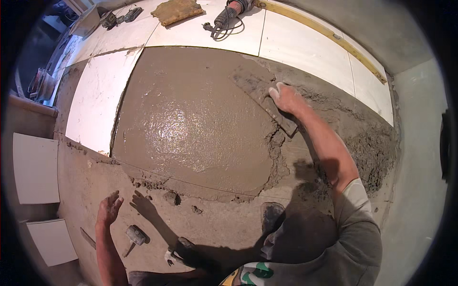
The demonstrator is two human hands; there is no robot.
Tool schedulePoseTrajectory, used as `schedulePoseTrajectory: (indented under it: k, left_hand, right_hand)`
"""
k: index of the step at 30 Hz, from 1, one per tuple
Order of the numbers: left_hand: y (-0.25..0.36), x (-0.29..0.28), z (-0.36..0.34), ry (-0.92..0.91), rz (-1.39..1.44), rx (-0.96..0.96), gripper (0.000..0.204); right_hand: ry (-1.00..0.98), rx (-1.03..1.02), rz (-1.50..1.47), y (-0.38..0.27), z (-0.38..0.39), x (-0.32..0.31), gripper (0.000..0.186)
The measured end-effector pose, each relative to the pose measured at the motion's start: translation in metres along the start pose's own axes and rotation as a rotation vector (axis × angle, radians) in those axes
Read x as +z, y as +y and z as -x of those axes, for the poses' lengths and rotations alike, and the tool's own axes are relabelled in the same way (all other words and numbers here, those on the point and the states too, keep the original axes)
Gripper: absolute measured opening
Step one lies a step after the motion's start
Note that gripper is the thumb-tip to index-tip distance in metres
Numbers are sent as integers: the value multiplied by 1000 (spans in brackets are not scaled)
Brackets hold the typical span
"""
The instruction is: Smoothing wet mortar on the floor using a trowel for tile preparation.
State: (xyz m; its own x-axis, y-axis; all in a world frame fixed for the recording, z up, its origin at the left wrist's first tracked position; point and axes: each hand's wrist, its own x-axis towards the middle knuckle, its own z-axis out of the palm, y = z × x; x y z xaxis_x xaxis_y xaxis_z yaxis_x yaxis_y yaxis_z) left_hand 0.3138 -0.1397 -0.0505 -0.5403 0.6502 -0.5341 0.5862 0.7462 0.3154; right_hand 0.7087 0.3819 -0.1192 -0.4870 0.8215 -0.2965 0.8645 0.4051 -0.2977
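My right hand is wrapped round the grip of a long, flat trowel smeared with grey mortar. The blade lies at the right part of a smooth, wet mortar bed, slanting from upper left to lower right. My fingers hide the handle. At the lower left, my left hand is held over the bare floor with its fingers stretched out and nothing in it. A rubber mallet rests on the floor beside my left forearm. White floor tiles border the bed at the left and far sides.
Crumbly mortar is heaped along the right wall. Loose mortar lumps lie before the bed. A yellowish straightedge, a corded power tool and a brownish slab rest on the far tiles. Two white tiles are at the left.
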Motion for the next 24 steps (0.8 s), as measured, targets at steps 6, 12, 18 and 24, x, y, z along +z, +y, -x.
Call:
schedulePoseTrajectory:
  k: [6, 12, 18, 24]
  left_hand:
    - [16, 1, -2, -9, 5, -24, 56]
    - [22, 0, -3, -19, 22, -13, 57]
    - [12, 3, 2, -27, 5, -32, 57]
    - [13, 0, 4, 2, -64, 8, 58]
  right_hand:
    - [-52, -79, 94, -14, 20, -10, 51]
    - [40, 53, 104, 5, -6, -13, 51]
    - [78, -18, 10, 19, -25, 3, 55]
    - [10, -110, -6, -1, -39, 11, 57]
